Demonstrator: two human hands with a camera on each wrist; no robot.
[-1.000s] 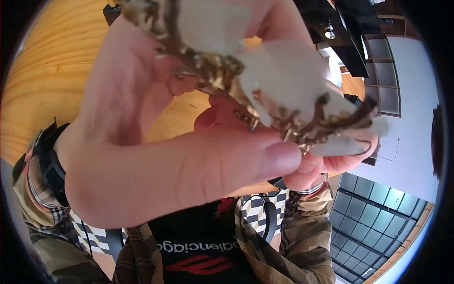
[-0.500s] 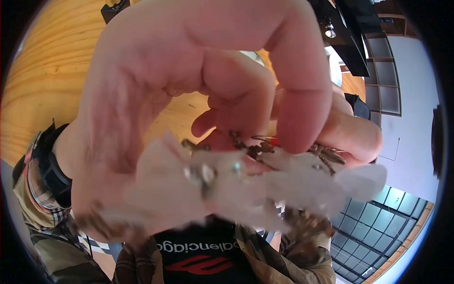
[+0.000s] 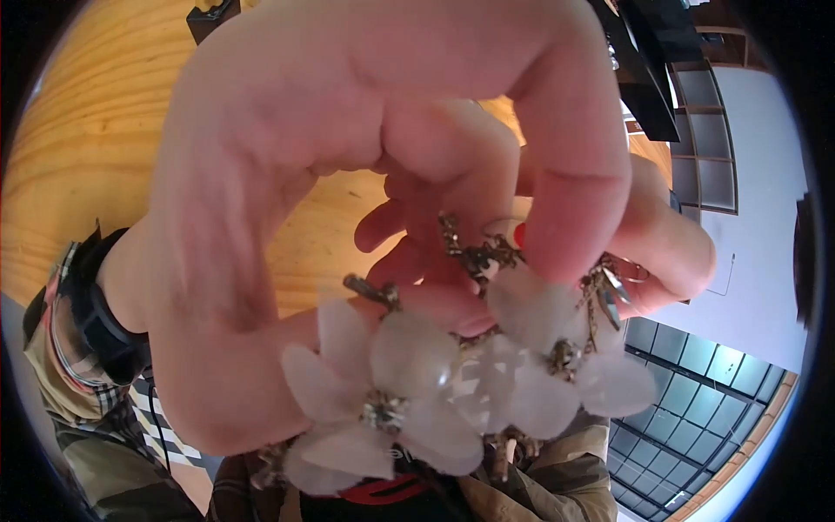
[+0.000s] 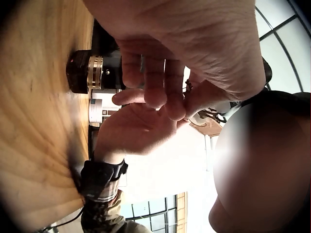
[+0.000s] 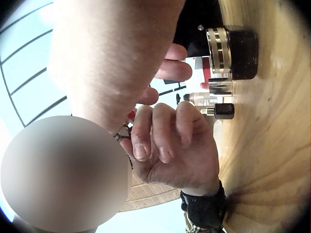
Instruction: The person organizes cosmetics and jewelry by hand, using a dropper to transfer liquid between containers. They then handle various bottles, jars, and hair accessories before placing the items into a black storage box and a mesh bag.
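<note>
A piece of jewellery with frosted white flower petals (image 3: 417, 383) on a gold chain (image 3: 474, 252) hangs right in front of the head camera. My left hand (image 3: 522, 244) curls over it from above and pinches the chain. Behind it, my right hand (image 3: 661, 261) holds the chain's right end, where a small ring shows. The left wrist view has both hands meeting fingertip to fingertip, the right hand (image 4: 141, 131) below, with a bit of the jewellery (image 4: 206, 116) past them. From the right wrist camera, my left hand (image 5: 170, 145) has its fingers curled, with the chain (image 5: 125, 131) beside them.
A wooden table (image 3: 87, 157) lies under the hands. On it stand a dark jar with a gold band (image 5: 231, 46) and small bottles (image 5: 214, 99). A black object (image 3: 209, 13) sits at the table's far edge. Shelves line the wall at the right.
The flower piece has swung from above the fingers to below them. My left hand turned over it, so its fingers now point down. Petals show clearly.
</note>
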